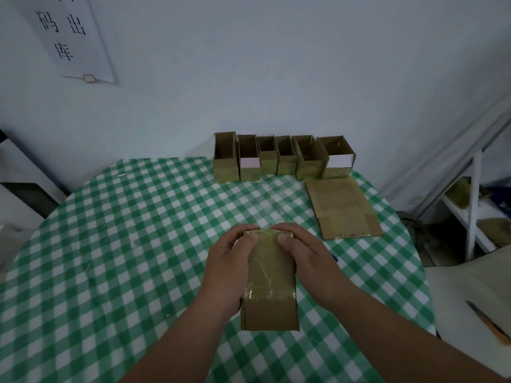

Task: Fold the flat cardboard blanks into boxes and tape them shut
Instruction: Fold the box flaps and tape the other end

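Over checked cloth (124, 244), both hands' fingers (250, 240) grip a taped box (269, 283) — long axis pointing away.

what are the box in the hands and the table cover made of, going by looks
Box in the hands: brown cardboard, matte where bare at the near end; a glossy, wrinkled clear film over most of it looks like packing tape. Table cover: green and white check, faintly shiny with scuffs, so probably vinyl or oilcloth, though cloth cannot be ruled out.

A green-checked table (124, 244) carried six open boxes (282, 157) in a row (along the far edge) and a flat cardboard blank (343, 207) just before them.
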